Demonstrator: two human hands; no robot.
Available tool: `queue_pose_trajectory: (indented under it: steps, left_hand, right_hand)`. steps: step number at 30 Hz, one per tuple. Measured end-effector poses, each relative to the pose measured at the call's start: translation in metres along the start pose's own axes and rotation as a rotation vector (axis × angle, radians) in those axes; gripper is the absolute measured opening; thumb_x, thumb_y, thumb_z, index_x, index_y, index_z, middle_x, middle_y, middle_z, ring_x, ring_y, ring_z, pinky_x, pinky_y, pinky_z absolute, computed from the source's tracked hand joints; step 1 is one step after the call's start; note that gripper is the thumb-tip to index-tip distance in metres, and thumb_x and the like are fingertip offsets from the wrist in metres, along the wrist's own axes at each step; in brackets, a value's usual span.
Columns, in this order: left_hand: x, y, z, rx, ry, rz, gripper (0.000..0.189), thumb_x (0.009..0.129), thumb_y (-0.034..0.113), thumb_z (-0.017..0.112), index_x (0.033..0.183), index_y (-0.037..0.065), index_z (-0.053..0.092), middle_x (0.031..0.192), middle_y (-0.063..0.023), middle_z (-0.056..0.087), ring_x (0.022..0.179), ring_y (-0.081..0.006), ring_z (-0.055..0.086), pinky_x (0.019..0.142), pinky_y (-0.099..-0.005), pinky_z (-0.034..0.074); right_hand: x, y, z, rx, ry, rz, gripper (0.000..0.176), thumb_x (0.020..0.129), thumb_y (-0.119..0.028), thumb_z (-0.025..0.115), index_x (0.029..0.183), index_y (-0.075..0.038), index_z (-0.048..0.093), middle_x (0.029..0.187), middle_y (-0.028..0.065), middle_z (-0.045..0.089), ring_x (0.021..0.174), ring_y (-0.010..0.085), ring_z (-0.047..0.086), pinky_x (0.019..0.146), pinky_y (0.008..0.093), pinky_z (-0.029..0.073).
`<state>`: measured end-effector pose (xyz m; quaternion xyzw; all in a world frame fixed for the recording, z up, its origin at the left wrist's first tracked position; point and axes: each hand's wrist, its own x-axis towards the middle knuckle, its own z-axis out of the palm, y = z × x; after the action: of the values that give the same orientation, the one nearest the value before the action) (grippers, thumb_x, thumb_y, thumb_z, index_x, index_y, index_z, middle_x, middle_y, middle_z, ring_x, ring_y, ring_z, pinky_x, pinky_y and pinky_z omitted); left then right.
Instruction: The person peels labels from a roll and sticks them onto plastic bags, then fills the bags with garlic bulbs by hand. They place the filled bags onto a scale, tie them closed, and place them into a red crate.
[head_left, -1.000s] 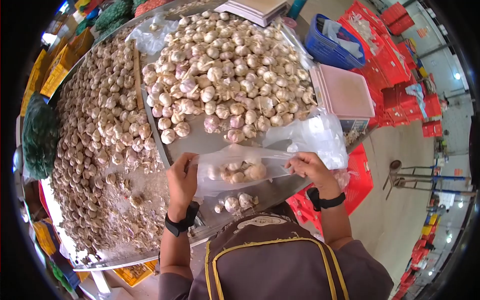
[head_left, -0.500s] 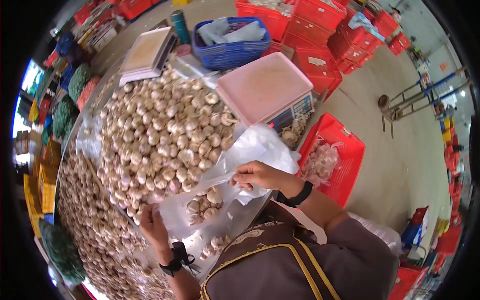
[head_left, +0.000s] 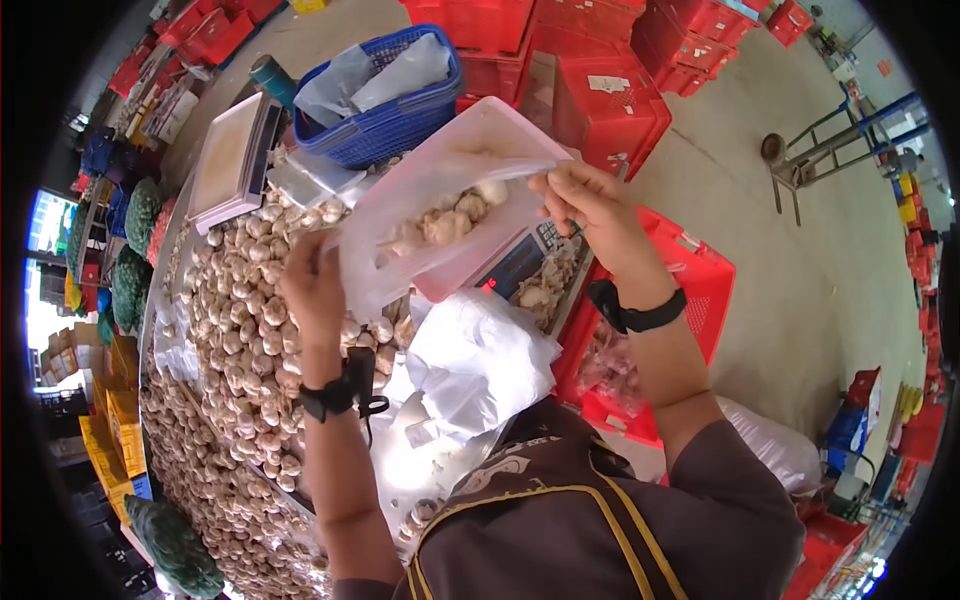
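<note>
A clear plastic bag (head_left: 375, 262) with several garlic bulbs (head_left: 447, 222) inside is stretched between my two hands, over the pink tray of a digital scale (head_left: 505, 125). My left hand (head_left: 315, 285) is closed on the bag's left end. At its upper right corner, my right hand (head_left: 588, 205) pinches the plastic. A heap of loose garlic (head_left: 245, 310) covers the table beside my left hand. Crumpled white plastic bags (head_left: 485, 365) lie below the scale, close to my body.
A blue basket (head_left: 385, 135) holding plastic bags stands behind the scale, with a second scale (head_left: 235, 160) to its left. A red crate (head_left: 700, 325) with garlic skins sits at the right. Red crates (head_left: 605, 115) are stacked at the back, and a metal-framed stand (head_left: 800, 165) is on the floor.
Both hands have moved up and away from my body, carrying the bag of garlic from the table's near edge to over the pink scale tray. The view has shifted slightly.
</note>
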<state>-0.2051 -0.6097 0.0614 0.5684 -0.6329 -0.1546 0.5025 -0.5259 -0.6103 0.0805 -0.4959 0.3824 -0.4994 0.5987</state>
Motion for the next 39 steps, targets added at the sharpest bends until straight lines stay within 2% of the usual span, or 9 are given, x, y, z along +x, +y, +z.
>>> queue_pose_trajectory:
  steps: [2, 4, 6, 7, 10, 19, 30, 36, 39]
  left_hand:
    - [-0.004, 0.019, 0.012, 0.129, -0.211, -0.279, 0.02, 0.084, 0.003, 0.055, 0.102, 0.0, 0.063, 0.083, -0.0115, 0.063, 0.073, -0.0169, 0.058, 0.066, -0.0291, 0.046]
    - [-0.021, 0.044, 0.033, 0.488, 0.091, 0.325, 0.035, 0.082, 0.005, 0.06, 0.116, 0.001, 0.056, 0.104, -0.0185, 0.061, 0.096, -0.0307, 0.06, 0.085, -0.0407, 0.046]
    - [-0.049, 0.04, 0.04, 0.469, -0.079, 0.249, 0.052, 0.08, 0.008, 0.064, 0.128, 0.002, 0.047, 0.123, -0.0207, 0.051, 0.115, -0.0392, 0.049, 0.098, -0.0489, 0.038]
    - [-0.097, 0.046, 0.059, 0.22, -0.551, 0.253, 0.054, 0.079, 0.013, 0.068, 0.128, 0.004, 0.047, 0.127, -0.0183, 0.049, 0.12, -0.0372, 0.045, 0.099, -0.0485, 0.038]
    - [-0.163, 0.037, 0.105, 0.174, -0.897, 0.437, 0.043, 0.086, 0.029, 0.06, 0.124, 0.009, 0.053, 0.122, -0.015, 0.054, 0.123, -0.0312, 0.044, 0.104, -0.0521, 0.029]
    - [-0.254, -0.031, 0.038, 0.394, -1.135, 0.26, 0.043, 0.089, 0.035, 0.055, 0.124, 0.011, 0.054, 0.122, -0.0123, 0.053, 0.12, -0.0296, 0.046, 0.104, -0.0506, 0.026]
    - [-0.117, 0.047, 0.052, -0.042, -0.588, 0.151, 0.018, 0.078, 0.003, 0.063, 0.096, 0.0, 0.061, 0.096, -0.0154, 0.062, 0.087, -0.0348, 0.06, 0.076, -0.0401, 0.05]
    - [-0.036, 0.031, 0.113, -0.073, -0.436, 0.28, 0.019, 0.077, 0.001, 0.061, 0.097, 0.001, 0.06, 0.098, -0.0154, 0.061, 0.088, -0.0351, 0.06, 0.077, -0.0406, 0.05]
    - [-0.019, 0.011, 0.11, 0.357, -0.326, 0.101, 0.025, 0.078, 0.007, 0.062, 0.103, 0.006, 0.06, 0.104, -0.0135, 0.059, 0.087, -0.035, 0.061, 0.073, -0.0419, 0.051]
  right_hand:
    - [0.007, 0.019, -0.016, 0.002, 0.053, 0.056, 0.031, 0.096, -0.03, 0.051, 0.098, -0.001, 0.062, 0.063, -0.0032, 0.047, 0.057, 0.0071, 0.046, 0.074, 0.0256, 0.045]
    - [0.011, 0.025, -0.026, 0.012, 0.077, 0.065, 0.031, 0.095, -0.03, 0.052, 0.098, -0.001, 0.062, 0.063, -0.0029, 0.047, 0.058, 0.0074, 0.047, 0.074, 0.0264, 0.045]
    - [0.013, 0.033, -0.033, 0.023, 0.096, 0.081, 0.03, 0.095, -0.029, 0.053, 0.099, -0.001, 0.062, 0.064, -0.0026, 0.048, 0.059, 0.0077, 0.047, 0.075, 0.0271, 0.046]
    - [0.015, 0.038, -0.035, 0.018, 0.093, 0.062, 0.029, 0.094, -0.029, 0.055, 0.099, -0.001, 0.062, 0.067, -0.0021, 0.051, 0.063, 0.0084, 0.05, 0.077, 0.0274, 0.046]
    - [0.019, 0.046, -0.032, -0.009, 0.092, 0.007, 0.026, 0.092, -0.026, 0.058, 0.1, -0.002, 0.063, 0.077, -0.0006, 0.058, 0.075, 0.0094, 0.055, 0.081, 0.0271, 0.045]
    - [0.015, 0.055, -0.035, -0.168, 0.167, -0.046, 0.032, 0.084, -0.024, 0.07, 0.104, -0.001, 0.06, 0.099, 0.0042, 0.063, 0.097, 0.0113, 0.056, 0.089, 0.0282, 0.042]
    - [0.017, 0.058, -0.019, -0.522, 0.167, -0.208, 0.03, 0.083, -0.021, 0.071, 0.101, 0.0, 0.061, 0.096, 0.0017, 0.061, 0.095, 0.0112, 0.055, 0.089, 0.029, 0.042]
    - [0.016, 0.052, -0.018, -0.305, 0.104, -0.04, 0.019, 0.088, -0.019, 0.066, 0.09, -0.001, 0.062, 0.076, -0.0014, 0.058, 0.065, 0.0048, 0.052, 0.063, 0.0222, 0.043]
    - [0.008, 0.042, -0.022, -0.064, 0.082, 0.036, 0.019, 0.09, -0.019, 0.063, 0.09, -0.001, 0.061, 0.072, -0.0001, 0.057, 0.051, 0.0027, 0.043, 0.052, 0.0218, 0.041]
